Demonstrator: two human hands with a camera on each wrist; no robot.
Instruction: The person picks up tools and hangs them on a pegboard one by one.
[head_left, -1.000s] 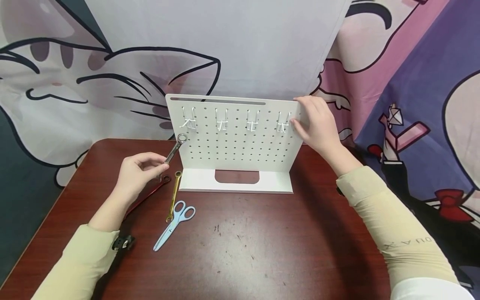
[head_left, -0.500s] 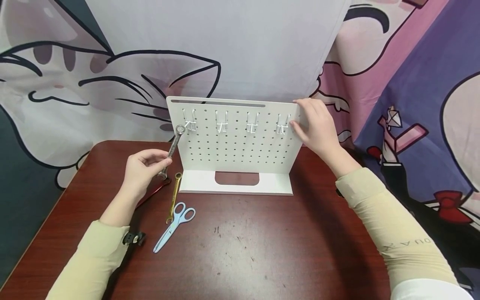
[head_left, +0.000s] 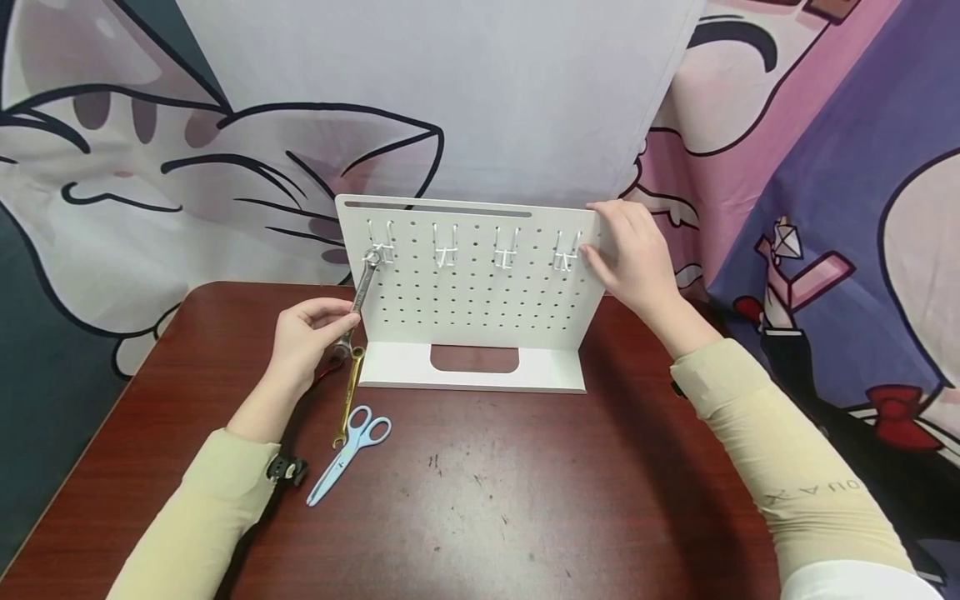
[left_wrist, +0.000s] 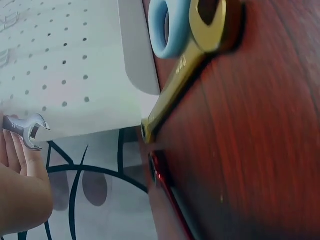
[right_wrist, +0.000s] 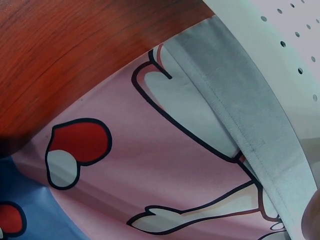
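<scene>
My left hand (head_left: 309,340) pinches a silver combination wrench (head_left: 364,287) by its shank, ring end up. That ring overlaps the leftmost white hook (head_left: 384,252) of the pegboard (head_left: 480,292) in the head view. In the left wrist view the open-ended jaw of the silver wrench (left_wrist: 31,131) sticks out below the fingers. At the board's upper right corner my right hand (head_left: 636,250) grips the edge, thumb on the front face and fingers over the top. Only a bit of that hand (right_wrist: 311,220) shows in the right wrist view.
On the table (head_left: 480,483), left of the board's base, lie a yellow wrench (head_left: 349,396) and a red wrench (left_wrist: 170,192), partly behind the left hand in the head view. Light blue scissors (head_left: 351,450) lie just in front. Further white hooks (head_left: 446,248) line the board. A printed curtain (head_left: 225,192) hangs behind.
My left hand has moved right and the silver wrench has risen, its ring going from beside the board's left edge to the leftmost hook. The right hand keeps its grip on the board.
</scene>
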